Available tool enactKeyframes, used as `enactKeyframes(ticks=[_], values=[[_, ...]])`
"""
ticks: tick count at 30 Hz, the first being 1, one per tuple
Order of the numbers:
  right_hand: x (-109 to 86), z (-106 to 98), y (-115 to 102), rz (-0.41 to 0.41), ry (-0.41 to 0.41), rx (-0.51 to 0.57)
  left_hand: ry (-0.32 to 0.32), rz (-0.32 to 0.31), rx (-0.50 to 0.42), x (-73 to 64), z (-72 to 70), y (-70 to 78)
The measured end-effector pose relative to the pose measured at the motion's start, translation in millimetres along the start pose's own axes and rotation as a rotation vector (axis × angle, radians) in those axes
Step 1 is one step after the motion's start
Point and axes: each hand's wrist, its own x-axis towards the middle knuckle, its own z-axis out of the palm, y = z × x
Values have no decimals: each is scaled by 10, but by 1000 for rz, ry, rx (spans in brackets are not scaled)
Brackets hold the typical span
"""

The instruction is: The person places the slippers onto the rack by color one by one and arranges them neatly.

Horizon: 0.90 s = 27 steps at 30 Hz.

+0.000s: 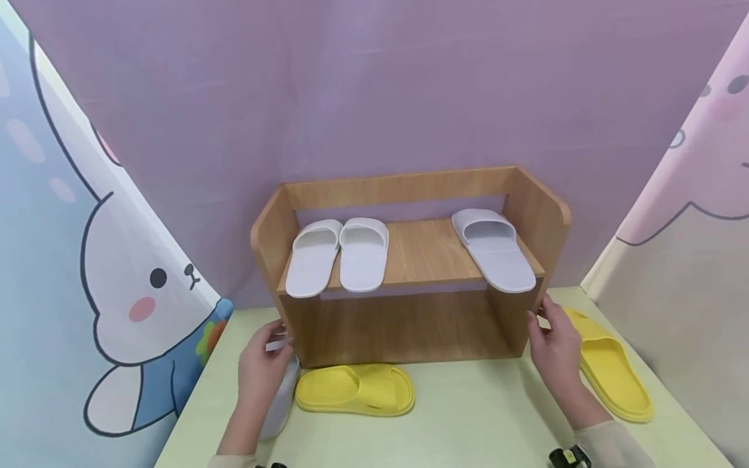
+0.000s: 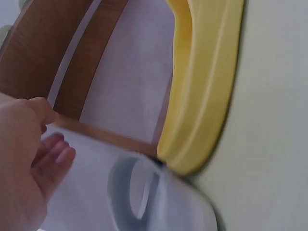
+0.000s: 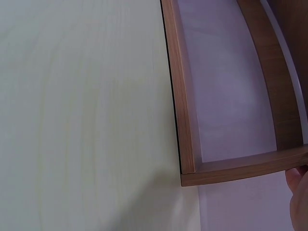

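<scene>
A wooden shoe rack (image 1: 433, 260) stands against the purple backdrop, with a white pair at the left of its upper shelf, a left slipper (image 1: 311, 259) and a right slipper (image 1: 364, 253), and a single white slipper (image 1: 494, 250) at the right. My left hand (image 1: 263, 357) holds the rack's left side panel near its front edge, fingers bent along the outside. On the opposite side panel, my right hand (image 1: 557, 348) grips the front edge; its fingertips are partly hidden. In the right wrist view a little of that hand (image 3: 299, 199) shows at the panel.
A yellow slipper (image 1: 357, 389) lies sideways before the rack's left front. Another yellow slipper (image 1: 614, 370) is right of my right hand. A pale grey-white slipper (image 1: 281, 403) lies partly behind my left hand. Printed cloth walls (image 1: 134, 364) flank the pale tabletop (image 1: 456, 422).
</scene>
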Motion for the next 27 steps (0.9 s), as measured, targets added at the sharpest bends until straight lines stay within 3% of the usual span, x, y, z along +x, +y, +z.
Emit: enactKeyframes(ticks=[10, 17, 24, 27], values=[[14, -6, 25, -3, -14, -18, -207, -55, 157, -224, -258, -151], [25, -17, 27, 13, -33, -31, -384, -179, 297, -306, -257, -266], [24, -28, 6, 17, -38, -18, -394, -174, 319, -377, -247, -458], [24, -29, 0, 3, -28, -6, -407, -200, 337, -403, -264, -503]])
